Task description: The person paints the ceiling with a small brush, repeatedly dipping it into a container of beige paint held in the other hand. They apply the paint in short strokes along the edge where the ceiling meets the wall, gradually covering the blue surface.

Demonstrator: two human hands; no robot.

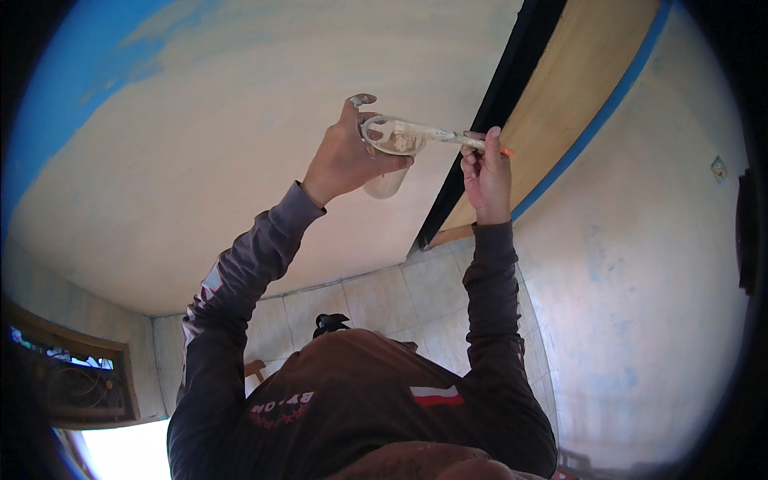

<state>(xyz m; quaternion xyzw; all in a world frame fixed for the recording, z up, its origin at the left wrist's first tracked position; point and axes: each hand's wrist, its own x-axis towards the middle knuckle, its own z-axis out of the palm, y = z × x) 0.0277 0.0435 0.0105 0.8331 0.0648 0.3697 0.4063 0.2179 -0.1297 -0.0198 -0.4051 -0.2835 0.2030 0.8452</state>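
My left hand [340, 156] is closed round a clear plastic cup [386, 180] streaked inside with beige paint, its thumb near the rim. In my right hand [488, 180] is a paint-smeared brush [452, 138] with an orange end, held by thumb and fingers. The brush lies across the cup's mouth; whether its bristles touch the inside is too small to tell. Both hands are raised in front of a pale painted wall [200, 176] with blue paint along its upper left.
A wooden door panel [544, 96] with a dark frame stands right of my hands. A pale side wall [632, 264] has a small fixture [718, 168]. Below are a tiled floor [376, 296] and a black object [330, 322]. A grilled window [76, 376] is at lower left.
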